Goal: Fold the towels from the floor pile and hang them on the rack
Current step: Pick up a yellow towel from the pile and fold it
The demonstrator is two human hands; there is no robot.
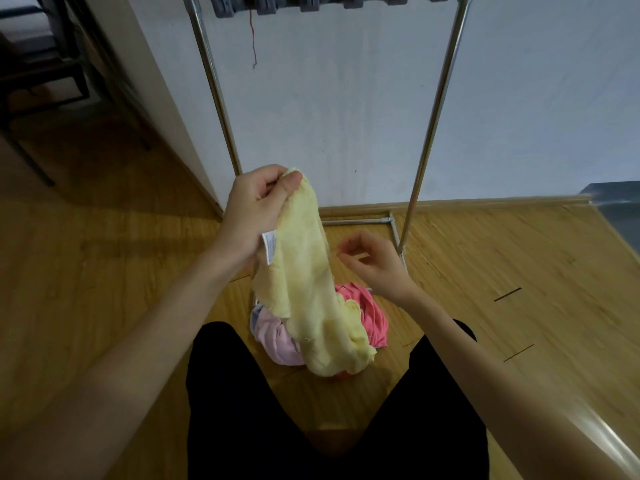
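A pale yellow towel (311, 285) hangs from my left hand (256, 209), which pinches its top corner at chest height; a white care label shows near my wrist. Its lower end rests crumpled on the floor pile. My right hand (372, 261) hovers just right of the towel with fingers curled and apart, holding nothing. The pile holds a coral-red towel (372, 317) and a light pink towel (277, 341), partly hidden behind the yellow one. The metal rack (433, 109) stands against the white wall, with grey towels (287, 3) over its top bar.
The rack's base frame (391, 223) lies on the wooden floor around the pile. My black-clad knees (221, 386) flank the pile. Dark chair legs (41, 98) stand at the far left. A grey object (620, 206) sits at the right edge.
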